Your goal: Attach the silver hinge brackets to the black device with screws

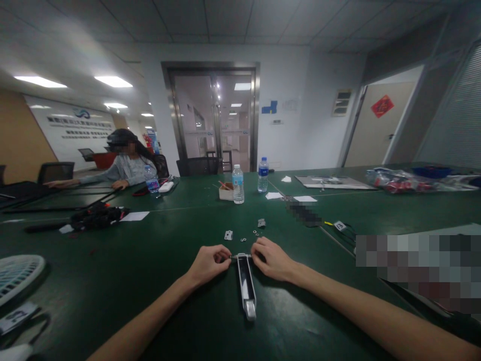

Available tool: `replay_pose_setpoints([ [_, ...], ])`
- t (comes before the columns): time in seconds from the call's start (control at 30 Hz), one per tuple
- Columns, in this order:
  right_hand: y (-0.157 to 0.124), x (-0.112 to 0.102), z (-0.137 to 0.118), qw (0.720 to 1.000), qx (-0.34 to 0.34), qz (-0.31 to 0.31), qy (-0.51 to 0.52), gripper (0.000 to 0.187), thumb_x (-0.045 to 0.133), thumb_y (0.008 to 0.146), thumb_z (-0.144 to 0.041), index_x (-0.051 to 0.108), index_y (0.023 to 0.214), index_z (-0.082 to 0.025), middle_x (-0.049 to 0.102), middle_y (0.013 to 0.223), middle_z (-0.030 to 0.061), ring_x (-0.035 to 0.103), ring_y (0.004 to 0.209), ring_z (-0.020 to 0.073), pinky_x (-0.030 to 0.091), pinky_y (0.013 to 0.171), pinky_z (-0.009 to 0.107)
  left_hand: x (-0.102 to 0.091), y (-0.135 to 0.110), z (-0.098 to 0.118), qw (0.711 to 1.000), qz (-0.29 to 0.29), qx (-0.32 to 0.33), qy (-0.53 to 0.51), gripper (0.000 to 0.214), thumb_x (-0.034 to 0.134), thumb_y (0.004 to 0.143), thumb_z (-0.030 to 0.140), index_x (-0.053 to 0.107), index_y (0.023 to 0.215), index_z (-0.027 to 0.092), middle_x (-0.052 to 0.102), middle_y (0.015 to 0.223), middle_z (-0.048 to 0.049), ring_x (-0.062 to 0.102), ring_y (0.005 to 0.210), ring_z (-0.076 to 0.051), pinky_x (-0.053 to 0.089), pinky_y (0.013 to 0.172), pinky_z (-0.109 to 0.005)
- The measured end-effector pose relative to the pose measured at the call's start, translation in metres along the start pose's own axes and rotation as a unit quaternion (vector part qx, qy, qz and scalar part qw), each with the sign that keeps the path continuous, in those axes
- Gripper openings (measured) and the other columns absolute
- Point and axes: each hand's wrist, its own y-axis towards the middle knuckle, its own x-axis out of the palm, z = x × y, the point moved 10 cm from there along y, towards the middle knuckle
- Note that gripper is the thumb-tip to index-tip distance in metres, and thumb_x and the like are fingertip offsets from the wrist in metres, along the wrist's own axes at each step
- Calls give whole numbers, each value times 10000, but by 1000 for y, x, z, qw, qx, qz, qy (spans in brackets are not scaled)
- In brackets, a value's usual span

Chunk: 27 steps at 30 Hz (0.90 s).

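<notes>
A long, narrow silver metal frame (246, 283) with a dark inside lies on the green table, pointing away from me. A thin metal rod (234, 257) crosses its far end. At the left side, my left hand (210, 263) pinches the rod's end between thumb and fingertips. My right hand (272, 258) is closed at the opposite side, its fingertips at the rod's other end; what exactly they grip is partly hidden. Just beyond the hands lie a small metal bracket (228, 235), a second bracket (261, 223) and several small rings (243, 239).
Two water bottles, one with a light label (238, 185) and one with a blue cap (263, 175), stand beyond, beside a small box (226, 191). Black equipment (97, 216) lies left, a white racket-like mesh (18, 276) nearer. A person (130, 160) sits far left. Plastic-wrapped items (406, 180) lie right.
</notes>
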Motion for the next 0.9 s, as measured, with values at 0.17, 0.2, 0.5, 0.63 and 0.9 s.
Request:
replay_pose_setpoints([
  [0.17, 1, 1, 0, 1000, -6, -5, 14, 113, 468, 835, -154, 561, 772, -160, 553, 803, 48, 488, 766, 153, 415, 696, 267, -1, 0, 1, 1000, -8, 2, 4, 259, 553, 780, 317, 698, 909, 146, 643, 723, -8, 502, 593, -121, 402, 550, -216],
  [0.2, 1, 2, 0, 1000, -9, -6, 16, 114, 466, 836, -154, 561, 774, -159, 552, 801, 48, 488, 764, 153, 415, 695, 266, -1, 0, 2, 1000, -7, 3, 3, 265, 554, 781, 318, 702, 912, 142, 640, 717, -9, 502, 593, -123, 401, 552, -218],
  [0.5, 1, 3, 1, 1000, -8, -9, 25, 99, 475, 834, -152, 554, 774, -158, 547, 798, 44, 489, 762, 151, 418, 697, 265, 2, 0, 0, 1000, -25, -10, -6, 274, 549, 797, 317, 695, 942, 135, 649, 746, -14, 527, 632, -130, 406, 575, -217],
  [0.63, 1, 4, 1, 1000, -17, -6, 22, 99, 476, 828, -142, 555, 770, -155, 546, 792, 43, 491, 762, 151, 421, 704, 269, 1, 1, 0, 1000, -14, 0, 0, 224, 572, 784, 287, 700, 909, 151, 645, 719, 2, 512, 621, -123, 392, 575, -211],
  [0.9, 1, 5, 1, 999, -17, -5, 28, 115, 467, 846, -165, 572, 801, -154, 556, 814, 48, 496, 769, 150, 429, 713, 272, 5, 1, 5, 999, -36, -1, -11, 231, 559, 807, 295, 686, 925, 142, 640, 743, -6, 513, 622, -119, 402, 562, -204],
])
